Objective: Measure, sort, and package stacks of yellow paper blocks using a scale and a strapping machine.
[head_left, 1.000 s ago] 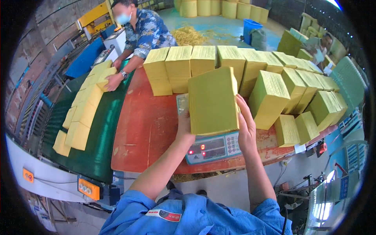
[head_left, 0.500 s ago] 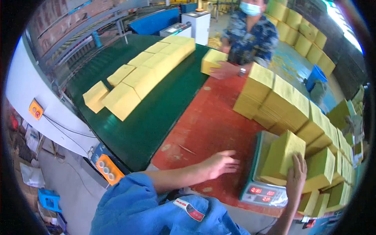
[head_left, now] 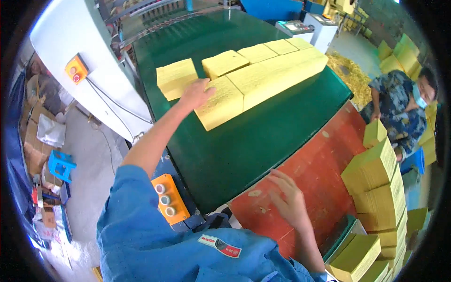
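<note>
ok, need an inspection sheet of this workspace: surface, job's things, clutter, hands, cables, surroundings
Surface: dark green flat bed; scuffed red tabletop alongside.
Job's things: two rows of yellow rectangular paper-like blocks on the bed; yellow end block set off by a gap; more yellow blocks along the tabletop's right side.
Clutter: blue plastic stool, brown cardboard boxes on the floor, left.
Hands: left hand at the rows' near end, contact unclear; right hand open above the tabletop, holding nothing.
Cables: thin dark cables from an orange button box.
Surroundings: masked co-worker in blue camouflage, right; loose yellow scraps.
</note>
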A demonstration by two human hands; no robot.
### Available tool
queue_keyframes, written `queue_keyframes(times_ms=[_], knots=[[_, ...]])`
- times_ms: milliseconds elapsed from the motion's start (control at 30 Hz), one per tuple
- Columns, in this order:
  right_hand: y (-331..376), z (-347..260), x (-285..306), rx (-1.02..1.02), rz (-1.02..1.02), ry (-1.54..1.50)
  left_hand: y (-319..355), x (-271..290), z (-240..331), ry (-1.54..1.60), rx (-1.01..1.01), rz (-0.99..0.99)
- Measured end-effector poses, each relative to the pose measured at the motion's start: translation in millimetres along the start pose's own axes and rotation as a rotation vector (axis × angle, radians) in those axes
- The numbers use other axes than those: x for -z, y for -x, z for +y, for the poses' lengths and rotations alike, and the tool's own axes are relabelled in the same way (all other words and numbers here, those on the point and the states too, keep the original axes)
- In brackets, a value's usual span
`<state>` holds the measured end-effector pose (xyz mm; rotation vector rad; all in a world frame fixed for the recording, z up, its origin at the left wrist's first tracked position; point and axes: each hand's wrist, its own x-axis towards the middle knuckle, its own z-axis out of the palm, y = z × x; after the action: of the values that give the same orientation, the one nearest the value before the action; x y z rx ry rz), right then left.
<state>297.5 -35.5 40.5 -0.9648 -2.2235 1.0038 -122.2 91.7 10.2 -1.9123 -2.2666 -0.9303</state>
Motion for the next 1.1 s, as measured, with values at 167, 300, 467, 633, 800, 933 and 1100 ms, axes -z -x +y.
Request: queue_keyframes(times_ms=[167, 300, 467, 633, 800, 933, 1100], knots=[[-32.0, 42.3, -77.4, -0.310, -0.214, -0.500, -39.2, -11.7, -51.5, 0.597, 0.563, -0.805], [-4.3, 51.8, -93.3, -0.468, -0.211, -0.655, -24.4, -8.5, -51.1, 0.615, 0.627, -0.872], [62.7, 56.5, -80.8, -0.504, -0.052, -0.714, 34.7, -21.3, 17.7, 0.650, 0.507, -1.111], [158.3, 43.9, -74.0, -0.862, 0.040, -1.092, 130.7, -24.0, 133.8, 0.672, 0.254, -1.198], [281.4, 42.8, -101.1, -0.817, 0.033, -0.907, 241.3, -21.4, 215.4, 0.743, 0.215, -1.259], [339.3, 16.9, -93.3, -0.806, 0.412, -1.530, 323.8, -23.3, 258.0, 0.530, 0.228, -1.336], [387.7, 10.3, -88.5, -0.658, 0.473, -1.927, 417.3, -3.8, 289.3, 1.020, 0.332, -1.153]])
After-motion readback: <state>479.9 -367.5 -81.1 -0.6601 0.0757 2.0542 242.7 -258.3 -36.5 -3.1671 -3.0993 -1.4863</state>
